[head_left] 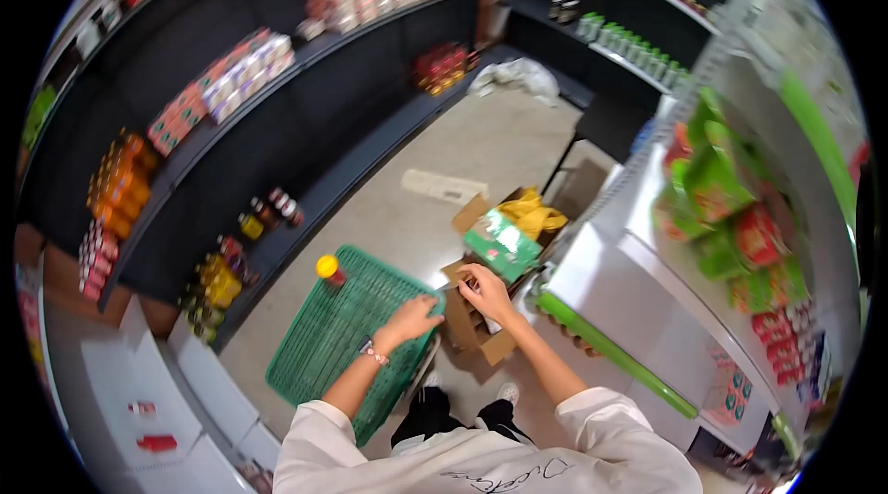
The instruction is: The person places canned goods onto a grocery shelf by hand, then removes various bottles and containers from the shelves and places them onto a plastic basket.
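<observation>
My left hand (410,320) is over the right rim of a green plastic crate (310,346), its fingers apart and nothing visible in them. A jar with a yellow lid (329,268) stands at the crate's far left corner. My right hand (487,294) hovers above an open cardboard box (497,347), fingers apart and slightly bent. What the box holds is mostly hidden by that hand and the flaps. Just beyond it sits a green printed carton (504,246), beside a yellow bag (535,213).
Dark shelves (356,147) with bottles, jars and packs curve along the left and back. A white shelf unit (615,295) with a green edge strip stands close at right. White crumpled plastic (515,80) and a flat cardboard piece (445,187) lie on the floor.
</observation>
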The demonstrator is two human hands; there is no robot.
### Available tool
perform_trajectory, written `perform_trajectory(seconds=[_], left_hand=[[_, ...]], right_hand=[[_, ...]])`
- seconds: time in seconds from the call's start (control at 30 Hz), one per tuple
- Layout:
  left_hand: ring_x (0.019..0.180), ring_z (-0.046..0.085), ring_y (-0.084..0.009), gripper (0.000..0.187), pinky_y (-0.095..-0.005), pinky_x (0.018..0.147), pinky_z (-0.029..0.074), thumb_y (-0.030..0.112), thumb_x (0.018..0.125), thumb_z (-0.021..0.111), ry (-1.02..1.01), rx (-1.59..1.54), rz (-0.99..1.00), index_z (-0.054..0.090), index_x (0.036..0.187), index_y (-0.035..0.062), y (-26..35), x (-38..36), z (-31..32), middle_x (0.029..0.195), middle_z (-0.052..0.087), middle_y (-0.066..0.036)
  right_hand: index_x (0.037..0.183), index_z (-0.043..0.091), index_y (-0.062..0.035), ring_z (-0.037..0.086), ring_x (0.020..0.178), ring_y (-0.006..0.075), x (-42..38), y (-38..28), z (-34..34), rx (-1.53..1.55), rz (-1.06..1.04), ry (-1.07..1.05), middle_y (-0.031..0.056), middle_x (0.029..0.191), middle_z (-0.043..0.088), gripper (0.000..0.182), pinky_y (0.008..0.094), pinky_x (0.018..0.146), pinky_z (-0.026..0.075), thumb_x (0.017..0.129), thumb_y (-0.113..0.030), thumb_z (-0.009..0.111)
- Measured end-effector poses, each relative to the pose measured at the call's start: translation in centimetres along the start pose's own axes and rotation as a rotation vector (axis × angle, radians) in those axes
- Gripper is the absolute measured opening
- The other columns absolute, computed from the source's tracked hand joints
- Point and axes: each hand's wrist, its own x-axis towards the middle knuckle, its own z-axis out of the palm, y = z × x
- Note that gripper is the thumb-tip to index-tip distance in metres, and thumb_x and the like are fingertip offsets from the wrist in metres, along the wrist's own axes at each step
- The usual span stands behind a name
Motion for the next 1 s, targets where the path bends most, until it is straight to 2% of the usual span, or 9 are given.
perform_trajectory(seconds=[0.03,0.23,0.43,0.5,0.57,0.73,0.8,0.9,1.0], left_hand=[[0.118,0.049,-0.0451,0.058,-0.0476,0.099,0.042,0.029,0.081,0.064,0.053,-0.010,-0.070,0.051,0.129,-0.0005,-4.7,-1.0,1.6,0.132,0.048,-0.027],[0.125,0.039,-0.0478,0.082,-0.0483,0.104,0.038,0.022,0.076,0.070,0.560,-0.034,-0.652,0.029,0.143,0.0009,-21.9,-4.1,-0.7,0.144,0.031,-0.029],[0.126,0.039,-0.0472,0.092,-0.0470,0.102,0.040,0.017,0.070,0.075,0.672,0.026,-0.706,0.024,0.146,0.0059,-29.7,-2.4,-4.4,0.149,0.024,-0.025],[0.121,0.044,-0.0421,0.081,-0.0465,0.096,0.044,0.016,0.068,0.076,0.655,0.084,-0.651,0.037,0.138,0.0067,-31.7,-1.3,-4.9,0.137,0.040,-0.019],[0.118,0.047,-0.0383,0.073,-0.0463,0.094,0.043,0.013,0.065,0.077,0.552,-0.044,-0.644,0.045,0.130,0.0054,-30.6,-0.2,-5.7,0.125,0.050,-0.017],[0.101,0.052,-0.0357,0.052,-0.0455,0.082,0.047,0.010,0.065,0.073,0.755,0.112,-0.483,0.053,0.113,0.0099,-24.6,-4.5,-2.5,0.105,0.053,-0.013],[0.106,0.051,-0.0353,0.056,-0.0454,0.084,0.047,0.021,0.070,0.072,0.779,0.097,-0.441,0.050,0.120,0.0097,-21.6,-8.1,0.3,0.109,0.052,-0.012],[0.099,0.054,-0.0378,0.064,-0.0456,0.080,0.048,0.029,0.063,0.079,0.739,-0.060,-0.560,0.053,0.118,0.0100,-14.0,-13.7,5.2,0.105,0.053,-0.014],[0.095,0.056,-0.0429,0.069,-0.0504,0.075,0.047,0.035,0.056,0.084,0.584,-0.258,-0.674,0.054,0.115,0.0109,-5.5,-18.7,8.4,0.105,0.054,-0.016]], right_hand=[[0.111,0.059,-0.0100,0.062,0.088,0.0237,0.6,1.7,2.4,-0.021,0.062,-0.211,0.0097,0.097,0.063,0.027,0.0364,0.077,0.049,0.086,-0.019,0.059],[0.130,0.051,-0.0093,0.059,0.105,0.0314,2.7,8.2,20.5,-0.105,0.167,-0.674,0.0167,0.119,0.059,0.049,0.0411,0.088,0.048,0.083,-0.021,0.059],[0.141,0.033,-0.0027,0.050,0.121,0.0363,7.8,5.8,32.3,-0.173,0.130,-0.823,0.0220,0.134,0.048,0.067,0.0426,0.099,0.043,0.081,-0.017,0.058],[0.143,0.030,-0.0021,0.048,0.122,0.0371,10.2,5.5,35.3,-0.158,0.154,-0.742,0.0235,0.136,0.046,0.071,0.0420,0.101,0.041,0.080,-0.016,0.058],[0.145,0.026,-0.0017,0.047,0.123,0.0378,11.0,6.3,36.4,-0.139,0.189,-0.690,0.0247,0.137,0.044,0.074,0.0413,0.102,0.040,0.079,-0.015,0.059],[0.147,0.022,-0.0017,0.042,0.128,0.0385,6.7,6.2,36.4,0.053,0.059,-0.544,0.0256,0.139,0.041,0.082,0.0392,0.107,0.035,0.076,-0.014,0.063],[0.147,0.022,-0.0022,0.036,0.133,0.0373,2.0,4.6,33.7,0.132,0.076,-0.480,0.0228,0.146,0.034,0.089,0.0389,0.111,0.030,0.073,-0.016,0.069],[0.143,0.030,-0.0039,0.037,0.132,0.0372,-6.9,2.4,28.8,0.035,-0.030,-0.363,0.0185,0.147,0.035,0.088,0.0448,0.109,0.030,0.070,-0.026,0.073],[0.137,0.038,-0.0038,0.043,0.125,0.0385,-16.4,0.2,23.0,0.005,0.108,-0.449,0.0180,0.139,0.043,0.082,0.0464,0.102,0.035,0.071,-0.036,0.075]])
